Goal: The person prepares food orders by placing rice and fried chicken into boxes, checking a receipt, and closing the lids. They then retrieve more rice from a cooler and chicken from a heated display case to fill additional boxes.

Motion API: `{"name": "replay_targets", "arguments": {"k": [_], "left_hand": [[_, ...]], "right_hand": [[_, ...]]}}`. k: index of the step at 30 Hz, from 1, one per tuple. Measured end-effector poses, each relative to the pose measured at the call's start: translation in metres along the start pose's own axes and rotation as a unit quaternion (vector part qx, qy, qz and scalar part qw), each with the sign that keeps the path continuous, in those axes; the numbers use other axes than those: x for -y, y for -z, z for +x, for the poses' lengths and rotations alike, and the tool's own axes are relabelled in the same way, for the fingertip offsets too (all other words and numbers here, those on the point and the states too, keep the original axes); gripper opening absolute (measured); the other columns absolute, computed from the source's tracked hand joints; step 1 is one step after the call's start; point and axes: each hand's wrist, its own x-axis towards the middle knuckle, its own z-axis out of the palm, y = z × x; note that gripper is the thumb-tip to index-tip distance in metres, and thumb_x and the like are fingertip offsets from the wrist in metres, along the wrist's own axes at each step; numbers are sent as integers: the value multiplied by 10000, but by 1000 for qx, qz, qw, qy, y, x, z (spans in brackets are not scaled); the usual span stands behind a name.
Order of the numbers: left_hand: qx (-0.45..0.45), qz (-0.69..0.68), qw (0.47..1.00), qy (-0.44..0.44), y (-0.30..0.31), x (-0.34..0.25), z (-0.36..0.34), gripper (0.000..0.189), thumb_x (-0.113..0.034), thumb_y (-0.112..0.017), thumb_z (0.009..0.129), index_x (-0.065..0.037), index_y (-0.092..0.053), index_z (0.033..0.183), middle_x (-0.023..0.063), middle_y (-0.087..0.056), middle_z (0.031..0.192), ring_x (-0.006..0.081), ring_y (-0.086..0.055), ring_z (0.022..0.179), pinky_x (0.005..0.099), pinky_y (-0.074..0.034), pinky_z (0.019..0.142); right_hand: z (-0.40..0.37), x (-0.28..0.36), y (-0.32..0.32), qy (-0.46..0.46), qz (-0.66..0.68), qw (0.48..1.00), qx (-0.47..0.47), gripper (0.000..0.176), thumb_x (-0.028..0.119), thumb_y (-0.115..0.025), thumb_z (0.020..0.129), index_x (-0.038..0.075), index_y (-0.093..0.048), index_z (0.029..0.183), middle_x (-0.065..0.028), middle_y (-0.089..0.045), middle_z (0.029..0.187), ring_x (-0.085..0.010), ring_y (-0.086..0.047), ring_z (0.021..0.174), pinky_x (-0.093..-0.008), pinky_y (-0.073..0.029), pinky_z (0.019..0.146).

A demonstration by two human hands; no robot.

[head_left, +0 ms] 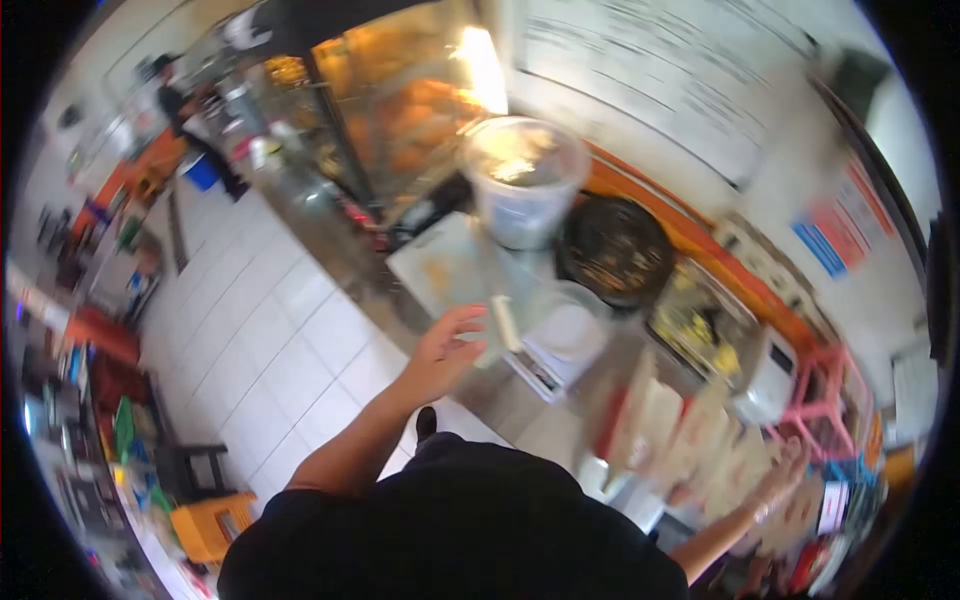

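My left hand (450,350) is in the air at the counter's front edge, fingers apart and holding nothing. Just beyond its fingertips is a knife (503,322) with a pale handle, its blade lying across a white cutting board (428,262). To the right of the knife sits a white kitchen scale (566,345) with a round platform. My right hand (782,478) reaches out to the far right, somewhat blurred, with its fingers stretched. It overlaps a row of upright paper bags (690,440) and is close below a pink plastic rack (830,405).
A clear bucket (522,205) and a dark round pan (615,250) stand behind the scale. A tray (660,325) holds yellow pieces. A lit glass cabinet (395,110) is at the back. One person (180,115) stands far left, past the tiled floor (270,300).
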Motion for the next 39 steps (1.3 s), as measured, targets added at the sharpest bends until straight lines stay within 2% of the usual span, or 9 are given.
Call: {"name": "replay_targets", "arguments": {"k": [4,7,10,13,20,27,29,31,39], "left_hand": [[-22,-9,999,-43,98,0,12,421,-67,-531,892,-63,-415,1297,39,-437,1288,151,-452,1113,308,-405,905],[-49,18,993,-106,189,11,9,426,-61,-529,898,-56,-400,1305,34,-420,1298,146,-447,1118,297,-404,900],[-121,24,989,-77,275,15,-4,420,-64,-577,876,-66,-437,1272,60,-456,1266,169,-482,1094,294,-430,870],[-177,13,984,-20,341,13,-30,385,-66,-570,881,-62,-452,1248,57,-483,1239,167,-496,1088,289,-436,851],[-215,-25,976,24,413,16,-32,342,-68,-547,895,-45,-462,1226,54,-512,1173,140,-503,1048,267,-438,823],[-180,-60,981,52,451,38,30,334,-81,-538,906,-64,-470,1232,60,-542,1039,123,-497,1031,254,-398,869],[-177,-77,980,56,464,36,50,340,-87,-541,907,-71,-470,1239,59,-546,998,121,-500,1024,252,-385,883],[-171,-71,982,35,480,33,66,342,-86,-542,907,-68,-470,1241,57,-549,995,127,-506,1016,251,-380,887],[-100,-94,990,5,571,48,149,325,-166,-534,910,-45,-501,1210,49,-540,1171,166,-527,1028,303,-385,908]], "right_hand": [[-124,114,-182,23,-13,990,136,511,308,-542,903,82,-427,1347,-67,-574,1004,-152,-520,848,-294,-418,785],[-236,154,-310,-6,214,913,348,683,274,-627,863,115,-279,1429,-79,-564,949,-171,-542,857,-336,-436,841],[-318,177,-411,30,270,818,506,671,247,-572,900,82,-214,1443,-178,-534,1192,-250,-550,1055,-383,-389,967],[-360,181,-497,278,165,795,513,669,165,-587,878,49,-228,1430,-176,-467,1318,-273,-495,1169,-392,-350,1001],[-405,213,-615,292,126,801,507,698,118,-586,852,7,-205,1426,-223,-206,1476,-324,-236,1365,-384,-213,1095],[-445,267,-605,315,38,831,458,693,59,-554,811,-74,-210,1399,-264,-224,1455,-337,-219,1370,-383,-200,1099],[-447,283,-604,431,73,798,415,668,94,-622,779,-49,-321,1358,-292,-304,1403,-408,-301,1318,-410,-263,1081],[-449,302,-618,543,147,634,531,481,79,-628,756,-13,-514,1214,-257,-458,1299,-418,-436,1216,-433,-362,1020],[-474,339,-774,468,-94,796,372,429,202,-597,832,17,-532,1214,-197,-455,1307,-342,-489,1138,-445,-387,943]]}}
